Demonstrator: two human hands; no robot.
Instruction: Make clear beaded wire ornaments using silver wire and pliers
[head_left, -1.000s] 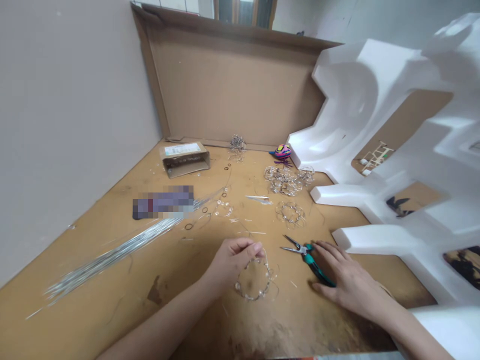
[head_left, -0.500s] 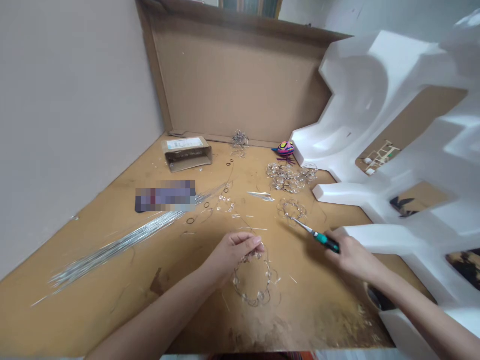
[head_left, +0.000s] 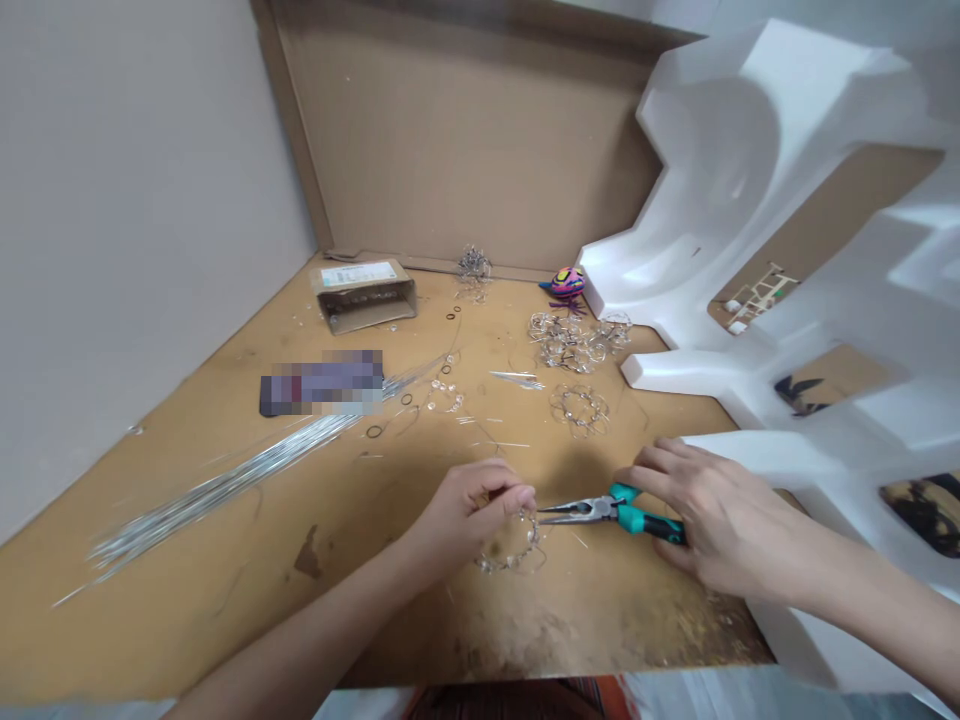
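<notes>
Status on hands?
Left hand pinching beaded wire ring. Right hand gripping teal-handled needle-nose pliers, tips near ring. White foam block beside right hand.

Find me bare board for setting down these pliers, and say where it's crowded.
Bare board lies below the long-nose pliers, between the wire ring and the right hand; more lies left of the left hand, below the silver wire rods. It's crowded around the crystal wire rings beside the white foam packing.
</notes>
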